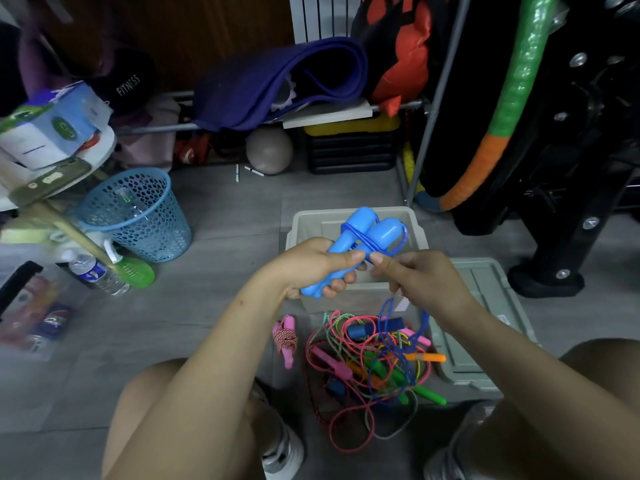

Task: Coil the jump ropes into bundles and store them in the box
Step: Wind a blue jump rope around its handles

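The grey floor (221, 306) carries an open grey box (301, 223), its lid (485, 306) alongside, a tangled pile of jump ropes (374, 358), one coiled pink rope (285, 339), and a blue basket (138, 213).

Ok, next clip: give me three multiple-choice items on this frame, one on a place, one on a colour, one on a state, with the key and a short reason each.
1. Where does the grey lid lie?
A. on the floor, right of the grey box
B. shut on the box
C. inside the mesh basket

2. What colour are the handles gripped in the left hand?
A. green
B. blue
C. pink

3. What state is the pink-handled rope left of the rope pile in?
A. stretched out straight
B. coiled round its handles
C. held in the right hand

Key:
1 A, the lid rests flat on the floor beside the grey box, which stands open.
2 B, both handles are light blue, with blue cord wrapped round them.
3 B, its cord is wound on the handles, apart from the loose rope pile; the right hand pinches the blue cord instead.
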